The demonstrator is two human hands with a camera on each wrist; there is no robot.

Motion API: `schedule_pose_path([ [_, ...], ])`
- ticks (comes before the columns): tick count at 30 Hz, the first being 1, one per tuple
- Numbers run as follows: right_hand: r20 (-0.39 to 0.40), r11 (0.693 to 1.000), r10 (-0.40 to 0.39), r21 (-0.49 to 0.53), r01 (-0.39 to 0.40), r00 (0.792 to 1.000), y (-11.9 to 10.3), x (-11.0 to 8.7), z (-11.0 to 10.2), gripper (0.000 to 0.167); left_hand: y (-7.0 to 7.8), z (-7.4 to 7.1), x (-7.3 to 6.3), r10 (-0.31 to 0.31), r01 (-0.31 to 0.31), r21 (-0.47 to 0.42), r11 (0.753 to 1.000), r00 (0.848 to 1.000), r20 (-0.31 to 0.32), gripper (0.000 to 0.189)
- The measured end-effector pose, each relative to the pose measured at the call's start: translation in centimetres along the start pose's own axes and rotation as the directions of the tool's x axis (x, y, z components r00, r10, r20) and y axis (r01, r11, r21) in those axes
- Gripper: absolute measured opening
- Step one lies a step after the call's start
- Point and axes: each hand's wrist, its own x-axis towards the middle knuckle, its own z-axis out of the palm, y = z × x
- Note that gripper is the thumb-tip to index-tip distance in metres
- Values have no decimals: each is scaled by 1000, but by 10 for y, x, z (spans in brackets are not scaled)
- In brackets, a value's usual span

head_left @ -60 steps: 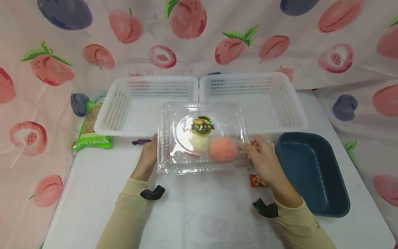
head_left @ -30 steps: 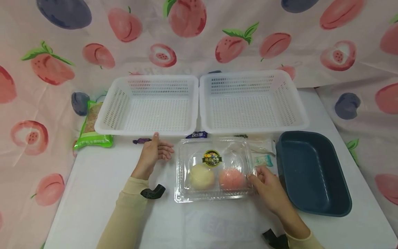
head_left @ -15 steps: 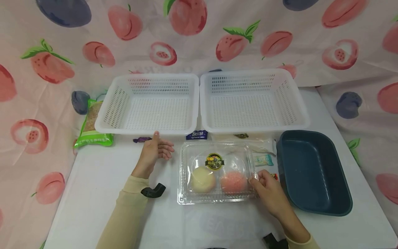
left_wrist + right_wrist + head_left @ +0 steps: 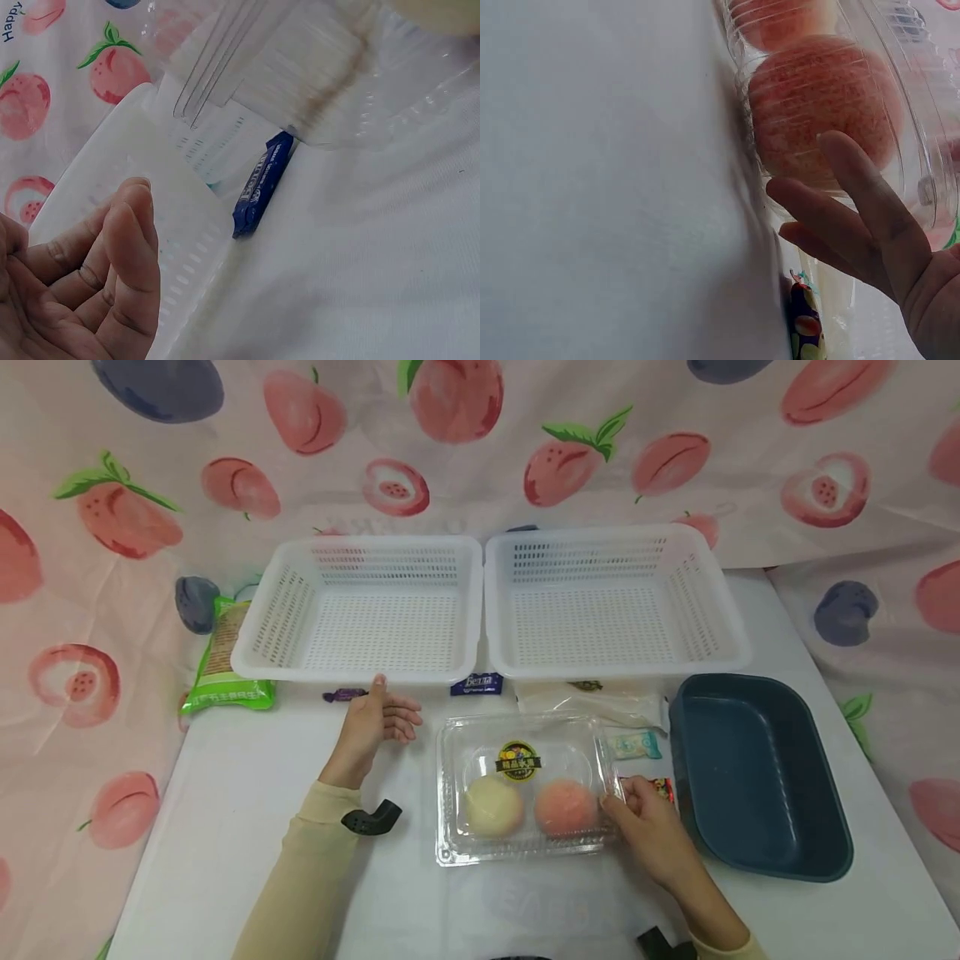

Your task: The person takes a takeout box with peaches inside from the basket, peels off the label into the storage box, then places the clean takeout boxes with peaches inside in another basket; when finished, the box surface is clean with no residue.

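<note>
A clear plastic clamshell box (image 4: 528, 789) with a round label sits low over the white table, in front of the baskets. Inside lie a pale yellow round fruit (image 4: 494, 807) and a pink one (image 4: 566, 807), whose mottled skin shows close up in the right wrist view. My right hand (image 4: 648, 827) pinches the box's right edge, thumb on top; in the right wrist view its fingers (image 4: 870, 180) touch the side wall. Left of the box, my left hand (image 4: 375, 727) holds nothing, its fingers relaxed, near a purple wrapped candy (image 4: 343, 695).
Two white baskets (image 4: 360, 677) (image 4: 615, 670) stand side by side at the back. A dark blue basin (image 4: 757, 777) is at right. Behind the box lie a blue candy (image 4: 477, 684), a pale packet (image 4: 592, 702) and a teal wrapper (image 4: 636, 745). A green bag (image 4: 225, 668) lies left.
The box has come down from in front of the baskets, toward me and slightly right. My left hand has let go of its left edge, while my right hand still holds the other edge.
</note>
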Motion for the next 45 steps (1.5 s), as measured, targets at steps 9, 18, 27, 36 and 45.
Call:
schedule_pose_path([
  [9, -65, 999, -9, -47, 6, 998, -3, 13, 4, 23, 0, 0, 0, 3, -3, 10, 1000, 1000, -6, 81],
  [18, -92, 1000, 5, -27, -8, 996, -8, 14, 6, 22, 0, 2, 0, 6, -6, 2, 1000, 1000, 4, 81],
  [27, -61, 998, -15, -62, 11, 998, -10, 14, 5, 25, 4, 2, -2, -12, 12, 1, 1000, 1000, -5, 79],
  [36, 16, 999, 16, -47, -15, 1000, -12, 15, 1, 38, 9, -2, -4, -16, 14, -36, 999, 999, -51, 69],
  [45, 13, 994, -20, -110, 21, 1000, -15, 14, -11, 51, 18, 2, -19, 44, -46, -12, 999, 986, -160, 55],
])
